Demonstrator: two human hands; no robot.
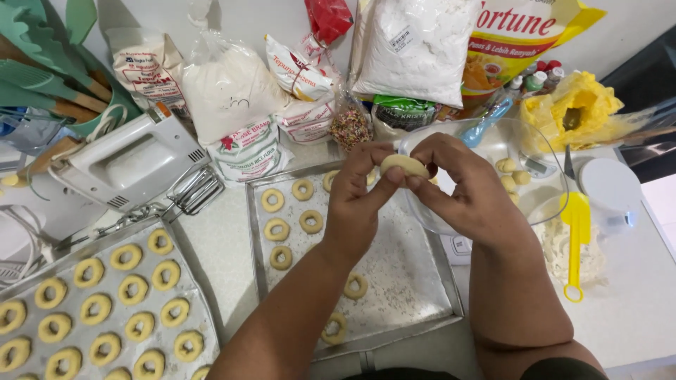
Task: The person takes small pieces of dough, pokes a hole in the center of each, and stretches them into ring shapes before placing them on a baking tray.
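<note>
Here, both hands meet above the half-filled baking tray [422,295]: the left hand [355,200] and right hand [461,190] each pinch one end of a short roll of pale dough [403,165], fingers [366,158] pressed together on it, held in the air over the tray's far edge.

The risk, as I judge it, lies in the soft dough: squeezed too hard or pulled unevenly it could thin, tear or lose its shape, and a loose grip could drop it onto the dough rings [276,229] already laid at 9 o'clock of the hands, denting them.

Around, a full tray of rings [186,274] sits at 8 o'clock, flour bags [232,91] crowd 12 o'clock, a white hand mixer [130,165] lies at 10 o'clock, a glass bowl [546,193] with dough lumps [508,172] stands just behind the hands, and a yellow spatula [577,225] rests at 3 o'clock. The forearms cross the near half of the tray, blocking easy reach to its empty floured part.
</note>
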